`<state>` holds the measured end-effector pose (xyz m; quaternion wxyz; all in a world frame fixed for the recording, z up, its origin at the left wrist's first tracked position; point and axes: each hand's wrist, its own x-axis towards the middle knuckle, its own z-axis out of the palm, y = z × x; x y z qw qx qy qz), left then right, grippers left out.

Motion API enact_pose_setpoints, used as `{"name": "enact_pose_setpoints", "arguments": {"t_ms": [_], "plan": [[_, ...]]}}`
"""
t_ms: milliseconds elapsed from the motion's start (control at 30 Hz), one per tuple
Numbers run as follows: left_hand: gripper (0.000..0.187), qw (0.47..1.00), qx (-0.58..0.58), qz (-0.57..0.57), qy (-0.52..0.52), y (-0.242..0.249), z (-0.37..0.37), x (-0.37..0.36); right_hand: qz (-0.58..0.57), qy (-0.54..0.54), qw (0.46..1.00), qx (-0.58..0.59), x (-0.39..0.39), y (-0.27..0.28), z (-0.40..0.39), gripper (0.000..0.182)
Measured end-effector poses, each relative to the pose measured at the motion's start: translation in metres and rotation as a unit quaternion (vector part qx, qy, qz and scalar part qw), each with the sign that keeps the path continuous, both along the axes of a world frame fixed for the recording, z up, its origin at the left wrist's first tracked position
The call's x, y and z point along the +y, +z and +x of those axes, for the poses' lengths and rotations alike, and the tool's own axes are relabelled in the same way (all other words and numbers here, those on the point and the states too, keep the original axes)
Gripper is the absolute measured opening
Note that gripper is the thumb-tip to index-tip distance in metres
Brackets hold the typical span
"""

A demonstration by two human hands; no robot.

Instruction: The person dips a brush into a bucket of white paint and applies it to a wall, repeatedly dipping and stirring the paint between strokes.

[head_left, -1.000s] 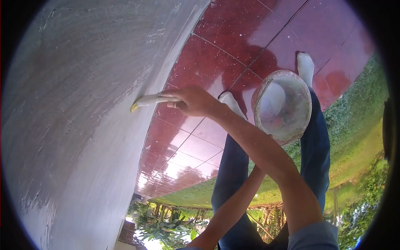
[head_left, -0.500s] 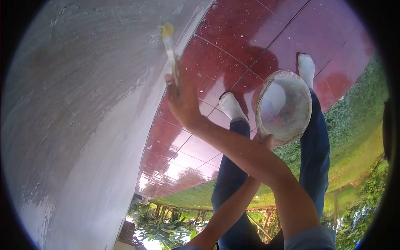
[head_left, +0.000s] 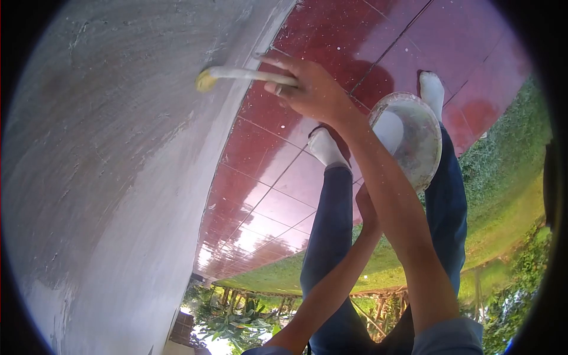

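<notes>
My right hand [head_left: 313, 92] is closed around the handle of a paintbrush [head_left: 245, 73]. Its yellowish bristles meet, or come very near, the grey wall [head_left: 124, 136] on the left; exact contact is hard to tell. My left hand [head_left: 366, 204] is at the lower rim of a paint-smeared, see-through bucket [head_left: 421, 160], its fingers mostly hidden behind my right forearm. White paint shows inside the bucket. My arms cross, the right one passing over the left. Lower down, the wall has a paler, whitish coated area.
Red glossy floor tiles [head_left: 278, 151] with white specks run along the wall's base. My feet in white socks [head_left: 326, 148] stand on them, on either side of the bucket in view. Grass [head_left: 497, 177] borders the tiles, with plants [head_left: 248, 319] beyond.
My right hand has moved up and right, and the paintbrush has swung from pointing up to pointing left at the wall. My right forearm now covers part of the bucket and left hand.
</notes>
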<state>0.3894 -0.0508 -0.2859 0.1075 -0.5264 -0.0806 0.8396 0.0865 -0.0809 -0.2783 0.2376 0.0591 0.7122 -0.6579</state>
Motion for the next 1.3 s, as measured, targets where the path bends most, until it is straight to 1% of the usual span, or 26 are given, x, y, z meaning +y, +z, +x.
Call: {"name": "enact_pose_setpoints", "arguments": {"t_ms": [33, 67, 100, 200, 233, 267, 300, 333, 367, 400, 467, 533, 600, 667, 700, 767, 800, 867, 900, 967, 1033, 1067, 1133, 1200, 1233, 1300], "plan": [[0.025, 0.946, 0.011, -0.179, -0.271, 0.020, -0.028, -0.005, 0.020, -0.056, 0.998, -0.019, 0.016, -0.007, -0.007, 0.038], [0.025, 0.788, 0.018, -0.338, -0.514, 0.031, -0.043, -0.009, -0.018, -0.187, 0.982, -0.016, 0.027, -0.014, -0.012, 0.032], [0.025, 0.788, 0.017, -0.339, -0.513, 0.028, -0.039, -0.010, -0.055, -0.315, 0.947, -0.012, 0.032, -0.020, -0.017, 0.026], [0.022, 0.825, 0.016, -0.330, -0.459, 0.018, -0.013, -0.012, 0.030, -0.416, 0.902, 0.116, 0.022, -0.027, -0.033, 0.017], [0.020, 0.797, 0.028, -0.380, -0.469, 0.021, -0.002, -0.010, -0.079, -0.440, 0.889, 0.093, -0.004, -0.017, -0.031, 0.011], [0.018, 0.767, 0.042, -0.428, -0.477, 0.022, 0.002, -0.007, 0.008, -0.428, 0.897, 0.109, -0.042, -0.014, -0.018, 0.021], [0.018, 0.767, 0.045, -0.428, -0.477, 0.021, -0.010, -0.005, 0.015, -0.337, 0.941, 0.015, -0.076, 0.012, 0.002, 0.039], [0.022, 0.773, -0.019, -0.404, -0.489, 0.018, -0.028, -0.003, 0.049, -0.270, 0.959, 0.072, -0.119, 0.021, 0.031, 0.052], [0.026, 0.775, -0.082, -0.377, -0.501, 0.016, -0.038, 0.000, -0.041, -0.215, 0.976, 0.006, -0.148, 0.038, 0.062, 0.060], [0.035, 0.797, -0.094, -0.374, -0.464, 0.017, -0.038, 0.003, -0.091, -0.092, 0.987, -0.092, -0.155, 0.057, 0.084, 0.066], [0.035, 0.790, -0.087, -0.380, -0.472, 0.013, -0.038, 0.003, -0.124, 0.050, 0.987, -0.090, -0.167, 0.067, 0.129, 0.070], [0.035, 0.802, -0.090, -0.370, -0.461, 0.026, -0.054, 0.005, -0.121, 0.101, 0.985, -0.065, -0.165, 0.057, 0.150, 0.063], [0.034, 0.816, -0.091, -0.358, -0.444, 0.027, -0.060, 0.006, -0.128, 0.367, 0.920, 0.042, -0.151, 0.037, 0.143, 0.048], [0.032, 0.752, -0.071, -0.385, -0.530, 0.016, -0.057, 0.000, -0.097, 0.369, 0.922, 0.072, -0.130, 0.019, 0.107, 0.040], [0.032, 0.751, -0.071, -0.385, -0.531, 0.009, -0.038, -0.004, -0.106, 0.349, 0.931, 0.014, -0.111, 0.014, 0.073, 0.040], [0.031, 0.941, 0.012, -0.243, -0.236, -0.005, 0.011, -0.007, -0.044, 0.273, 0.956, 0.100, -0.058, -0.008, 0.004, 0.038], [0.031, 0.941, 0.013, -0.243, -0.234, -0.002, -0.007, -0.005, -0.005, 0.243, 0.964, 0.109, -0.029, -0.016, -0.026, 0.042], [0.031, 0.820, -0.091, -0.351, -0.444, 0.009, -0.060, 0.002, 0.040, 0.208, 0.973, 0.091, 0.039, -0.026, -0.076, 0.045], [0.031, 0.811, -0.092, -0.358, -0.454, 0.007, -0.058, 0.000, 0.077, 0.164, 0.967, 0.181, 0.061, -0.057, -0.090, 0.046], [0.031, 0.813, -0.092, -0.355, -0.452, 0.010, -0.058, -0.002, 0.194, 0.188, 0.953, 0.134, 0.117, -0.053, -0.120, 0.045], [0.032, 0.814, -0.092, -0.353, -0.451, 0.011, -0.058, -0.001, 0.080, 0.063, 0.994, 0.047, 0.155, -0.081, -0.128, 0.039], [0.033, 0.817, -0.098, -0.343, -0.452, 0.011, -0.057, -0.001, 0.081, 0.063, 0.994, 0.045, 0.154, -0.090, -0.125, 0.039], [0.034, 0.819, -0.106, -0.334, -0.454, 0.007, -0.053, 0.001, 0.038, -0.198, 0.978, 0.048, 0.140, -0.117, -0.108, 0.045], [0.026, 0.818, -0.139, -0.308, -0.465, 0.001, -0.041, 0.003, 0.005, -0.408, 0.898, 0.163, 0.085, -0.176, -0.095, 0.051], [0.026, 0.817, -0.143, -0.307, -0.468, 0.003, -0.036, 0.005, 0.046, -0.365, 0.923, 0.115, 0.055, -0.159, -0.075, 0.045], [0.021, 0.923, -0.186, -0.232, -0.246, 0.009, -0.031, 0.009, 0.047, -0.251, 0.966, -0.049, -0.027, -0.119, -0.045, 0.047]]}}
